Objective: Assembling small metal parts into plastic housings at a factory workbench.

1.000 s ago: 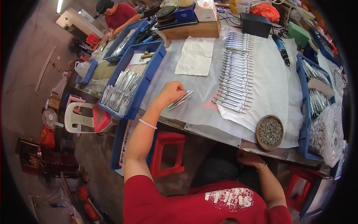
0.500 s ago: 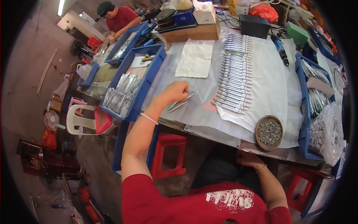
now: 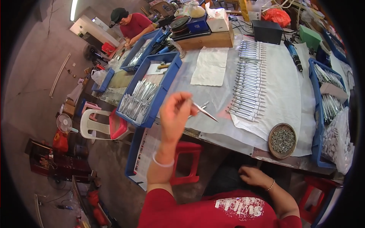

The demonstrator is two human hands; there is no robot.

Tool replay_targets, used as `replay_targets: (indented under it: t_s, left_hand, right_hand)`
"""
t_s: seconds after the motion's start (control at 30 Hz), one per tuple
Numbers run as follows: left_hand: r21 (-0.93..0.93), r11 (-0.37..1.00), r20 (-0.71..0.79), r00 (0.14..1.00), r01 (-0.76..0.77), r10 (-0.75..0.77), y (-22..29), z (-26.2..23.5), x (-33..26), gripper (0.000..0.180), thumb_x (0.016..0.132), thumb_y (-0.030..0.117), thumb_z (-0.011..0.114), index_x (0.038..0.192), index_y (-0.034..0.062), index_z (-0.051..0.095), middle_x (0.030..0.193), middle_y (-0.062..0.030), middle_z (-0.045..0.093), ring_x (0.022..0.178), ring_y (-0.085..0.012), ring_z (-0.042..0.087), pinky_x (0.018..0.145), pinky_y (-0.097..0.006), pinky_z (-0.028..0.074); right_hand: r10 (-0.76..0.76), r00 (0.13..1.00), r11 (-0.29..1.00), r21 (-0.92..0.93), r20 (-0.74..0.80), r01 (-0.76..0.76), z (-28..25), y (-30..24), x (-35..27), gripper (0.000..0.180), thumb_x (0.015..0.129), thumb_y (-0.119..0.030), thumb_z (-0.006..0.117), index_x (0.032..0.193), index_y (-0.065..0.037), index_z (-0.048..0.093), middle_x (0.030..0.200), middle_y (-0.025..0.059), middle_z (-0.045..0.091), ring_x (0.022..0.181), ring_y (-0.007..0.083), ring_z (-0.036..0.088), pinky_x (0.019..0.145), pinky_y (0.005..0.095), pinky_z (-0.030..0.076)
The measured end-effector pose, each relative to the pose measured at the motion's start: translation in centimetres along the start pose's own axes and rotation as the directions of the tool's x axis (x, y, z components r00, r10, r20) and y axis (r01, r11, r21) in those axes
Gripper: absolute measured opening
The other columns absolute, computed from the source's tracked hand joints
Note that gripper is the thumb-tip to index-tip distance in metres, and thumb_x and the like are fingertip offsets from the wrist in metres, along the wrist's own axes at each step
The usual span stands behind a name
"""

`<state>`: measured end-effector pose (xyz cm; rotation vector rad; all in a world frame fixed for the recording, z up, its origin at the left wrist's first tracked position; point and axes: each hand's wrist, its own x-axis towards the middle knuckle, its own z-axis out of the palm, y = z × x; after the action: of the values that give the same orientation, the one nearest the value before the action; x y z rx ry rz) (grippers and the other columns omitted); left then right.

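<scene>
Raised over the near left part of the table, my left hand [image 3: 176,114] is closed on a slim pointed metal piece [image 3: 205,111]. Its tip points right and toward me; the other end is hidden in my fingers. Behind it, another slim metal piece [image 3: 205,104] lies on the plastic sheet, partly covered. My right hand [image 3: 254,176] rests low on my lap with its fingers curled, and nothing shows in it. A long row of slim silver instruments [image 3: 249,81] lies side by side on the white cloth [image 3: 279,83].
A round bowl of small metal parts [image 3: 282,140] stands at the near edge. Blue bins [image 3: 174,62] [image 3: 316,131] of silver pieces flank the work area. A blue electric screwdriver [image 3: 292,53] lies far right. A person [image 3: 135,24] works at the far left.
My left hand has lifted from the table and turned, and the slim pointed piece now sticks out of its fingers. My right hand has shifted slightly on my lap. The whole view has swung a little.
</scene>
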<state>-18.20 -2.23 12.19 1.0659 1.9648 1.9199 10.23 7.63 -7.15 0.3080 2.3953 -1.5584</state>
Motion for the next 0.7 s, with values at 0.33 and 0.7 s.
replay_targets:
  t_s: [0.33,0.7]
  left_hand:
    - [-0.742,0.565,0.1,0.893,0.36,-0.438,-3.2,7.5,-13.3,0.01,0.087,-0.004,0.05,0.094,0.003,0.053,0.092,-0.0092,0.059,0.07,-0.016,0.063,0.061,-0.027,0.056]
    - [-0.717,0.481,0.216,0.816,0.506,-0.536,-3.6,9.1,-17.8,0.007,0.088,-0.004,0.047,0.091,0.0028,0.048,0.091,-0.0094,0.053,0.074,-0.0141,0.062,0.065,-0.025,0.056]
  right_hand:
    - [-0.014,0.955,0.754,0.625,-0.295,0.204,-0.5,-6.5,-3.0,0.015,0.083,-0.003,0.058,0.097,-0.003,0.051,0.079,0.0026,0.056,0.067,0.0051,0.053,0.056,0.0194,0.045]
    - [0.121,0.835,0.209,0.837,-0.536,0.506,-2.3,-6.8,-4.4,0.036,0.084,0.0,0.059,0.117,-0.001,0.046,0.089,0.007,0.056,0.065,0.0065,0.051,0.052,0.0178,0.043]
